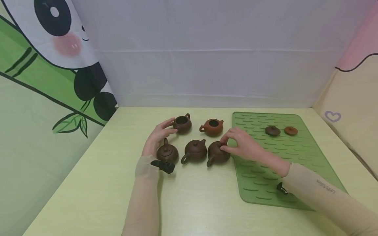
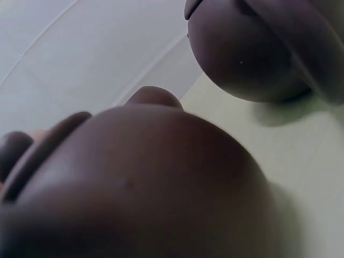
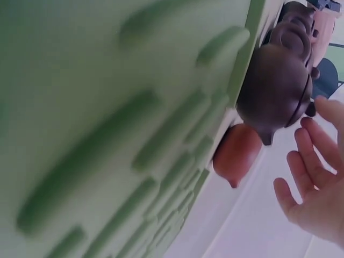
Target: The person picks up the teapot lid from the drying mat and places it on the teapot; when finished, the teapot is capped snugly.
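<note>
Right hand [image 1: 242,143]: thumb and forefinger nearly together, pinching the lid knob [image 3: 310,109] of the right-hand dark teapot [image 1: 217,156], which stood on the bench [image 1: 200,203] beside the green mat [image 1: 265,177]. My other right fingers [image 3: 302,180] were spread. Left hand [image 1: 158,134]: half open around the left side of the dark lidless pot [image 1: 183,126]; couldn't tell if gripped. Reddish lidless pot [image 1: 214,130] stood between my hands, dark lid [image 1: 272,131] and reddish lid [image 1: 291,131] on the mat

Cartoon panda [image 1: 66,42] left, pale backdrop [image 1: 206,65] behind, purple heart [image 1: 333,121] right
</note>
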`<act>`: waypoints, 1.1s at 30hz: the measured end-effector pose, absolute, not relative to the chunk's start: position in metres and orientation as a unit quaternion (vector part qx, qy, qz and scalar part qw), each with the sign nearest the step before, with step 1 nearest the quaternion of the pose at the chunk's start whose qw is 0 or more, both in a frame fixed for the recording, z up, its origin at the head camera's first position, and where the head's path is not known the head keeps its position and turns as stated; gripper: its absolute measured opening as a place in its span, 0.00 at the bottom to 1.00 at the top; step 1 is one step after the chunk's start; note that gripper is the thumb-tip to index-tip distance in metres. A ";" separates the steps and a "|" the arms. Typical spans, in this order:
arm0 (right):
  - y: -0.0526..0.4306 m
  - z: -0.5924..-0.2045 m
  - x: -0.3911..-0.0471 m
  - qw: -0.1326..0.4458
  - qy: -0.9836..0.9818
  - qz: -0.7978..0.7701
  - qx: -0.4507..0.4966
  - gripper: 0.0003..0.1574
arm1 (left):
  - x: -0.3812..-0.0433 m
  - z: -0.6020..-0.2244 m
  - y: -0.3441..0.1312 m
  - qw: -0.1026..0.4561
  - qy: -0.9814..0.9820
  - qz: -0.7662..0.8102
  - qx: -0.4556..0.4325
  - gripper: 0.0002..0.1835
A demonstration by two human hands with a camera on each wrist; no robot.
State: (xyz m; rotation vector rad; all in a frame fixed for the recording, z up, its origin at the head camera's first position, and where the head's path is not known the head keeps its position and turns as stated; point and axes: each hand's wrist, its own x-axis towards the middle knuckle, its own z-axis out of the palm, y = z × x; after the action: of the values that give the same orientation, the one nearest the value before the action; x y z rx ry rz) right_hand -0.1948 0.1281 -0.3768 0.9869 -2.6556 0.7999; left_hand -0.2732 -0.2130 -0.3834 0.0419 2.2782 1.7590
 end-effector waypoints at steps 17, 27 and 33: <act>0.213 -0.357 -0.229 0.108 -0.921 0.207 0.311 0.15 | -0.270 -0.379 -0.212 0.133 0.775 0.618 0.015 0.37; 0.266 -0.362 -0.245 0.180 -0.913 0.230 0.284 0.17 | -0.270 -0.378 -0.213 0.142 0.776 0.615 0.007 0.37; 0.290 -0.368 -0.249 0.153 -0.926 0.249 0.241 0.20 | -0.271 -0.377 -0.213 0.142 0.775 0.616 0.009 0.37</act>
State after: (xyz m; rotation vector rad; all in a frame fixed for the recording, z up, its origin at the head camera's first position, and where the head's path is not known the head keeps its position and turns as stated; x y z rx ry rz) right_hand -0.2492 0.2896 -0.3677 0.6912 -2.6552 0.7148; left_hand -0.2708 -0.2132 -0.3771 0.0264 2.2370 1.7763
